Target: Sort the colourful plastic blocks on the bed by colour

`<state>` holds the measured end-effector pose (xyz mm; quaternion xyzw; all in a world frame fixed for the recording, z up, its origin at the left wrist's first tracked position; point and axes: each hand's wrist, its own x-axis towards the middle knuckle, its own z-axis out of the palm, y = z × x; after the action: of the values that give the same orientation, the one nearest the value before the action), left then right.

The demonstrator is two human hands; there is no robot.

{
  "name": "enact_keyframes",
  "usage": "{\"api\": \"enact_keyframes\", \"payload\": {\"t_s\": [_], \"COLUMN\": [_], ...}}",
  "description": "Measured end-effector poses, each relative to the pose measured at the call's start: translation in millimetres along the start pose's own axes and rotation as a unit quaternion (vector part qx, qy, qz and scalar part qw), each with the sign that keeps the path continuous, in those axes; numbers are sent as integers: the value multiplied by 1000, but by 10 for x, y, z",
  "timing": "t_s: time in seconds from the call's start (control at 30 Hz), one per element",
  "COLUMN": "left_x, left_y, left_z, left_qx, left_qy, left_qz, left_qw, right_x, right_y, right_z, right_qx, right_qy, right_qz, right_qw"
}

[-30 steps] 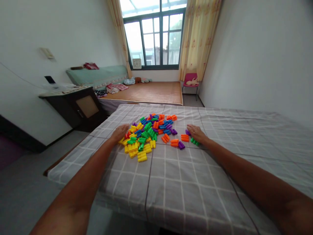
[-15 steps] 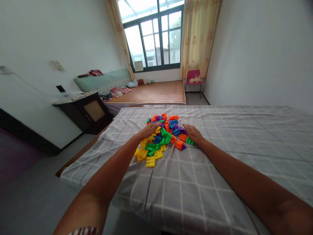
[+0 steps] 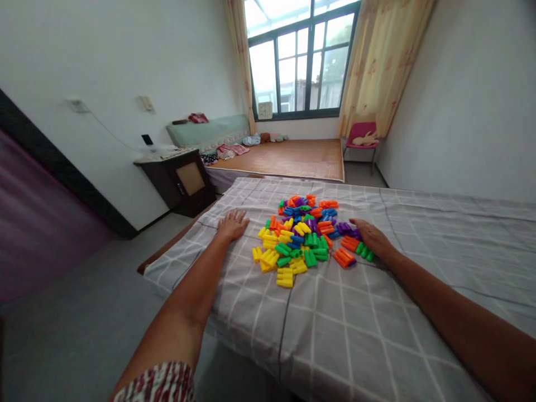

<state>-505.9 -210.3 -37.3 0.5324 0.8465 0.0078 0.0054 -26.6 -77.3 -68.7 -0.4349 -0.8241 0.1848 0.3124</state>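
Plastic building blocks [image 3: 310, 241] in yellow, green, orange, blue and purple lie in a loose heap on the grey checked bedsheet [image 3: 318, 318]. Left of the heap, my left hand [image 3: 233, 225] rests palm down on the sheet, fingers spread, holding nothing and apart from the blocks. On the other side, my right hand [image 3: 372, 235] is at the heap's edge with its fingers extended. Its fingertips are beside or touching purple blocks [image 3: 347, 228]; contact is hard to make out. Green blocks [image 3: 365, 252] and orange blocks [image 3: 344, 257] lie just below that hand.
Beyond the sheet is a second bed with a brown mat [image 3: 293, 156]. A dark cabinet [image 3: 180, 181] stands at the left by the wall. A pink chair [image 3: 362, 135] with a plush toy is near the window [image 3: 301, 67].
My left hand has moved off the heap to the left and now lies spread on the sheet. My right hand stays beside the purple blocks. The view has swung left.
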Motion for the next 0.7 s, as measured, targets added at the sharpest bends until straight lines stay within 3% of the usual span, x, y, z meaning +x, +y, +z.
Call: {"api": "enact_keyframes", "payload": {"t_s": [0.17,0.27,0.33,0.4,0.57,0.7], "left_x": [344,550,658,741,905,990], "left_y": [-316,-495,-572,-612,-666,-719], "left_z": [-2,3,15,23,21,19], "left_qx": [24,31,34,36,36,41], "left_qy": [7,8,11,12,10,23], "left_qz": [20,30,37,43,51,72], "left_qw": [999,999,999,998,998,996], "right_x": [22,123,235,354,575,762], "right_y": [16,-225,-576,-1045,-2212,-2731], "right_z": [-70,-132,-141,-90,334,814], "right_qx": [-10,-52,-74,-69,-74,-125], "right_qy": [-18,11,53,55,-105,-214], "right_qz": [7,-42,-97,-171,-341,-370], "right_qw": [1000,998,991,981,931,895]}}
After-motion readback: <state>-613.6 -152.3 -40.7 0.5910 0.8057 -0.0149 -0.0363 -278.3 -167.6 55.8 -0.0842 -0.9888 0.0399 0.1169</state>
